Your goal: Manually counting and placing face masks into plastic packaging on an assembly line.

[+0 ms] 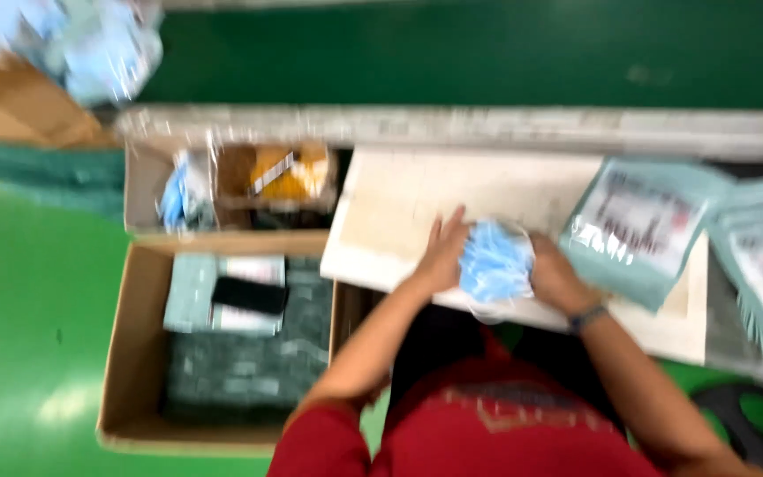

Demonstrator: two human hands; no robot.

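Pale board, hands clasping blue masks mid-edge.

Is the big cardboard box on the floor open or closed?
Open. The cardboard box has no lid on top, so its inside shows: dark green packs fill it, with a pale pack lying on them.

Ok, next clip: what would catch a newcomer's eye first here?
First, the light blue bundle at centre, pressed between the left hand and right hand over a pale board. Then the open cardboard box at lower left with a black item on top, and the teal printed pouches at right. The picture is blurred.
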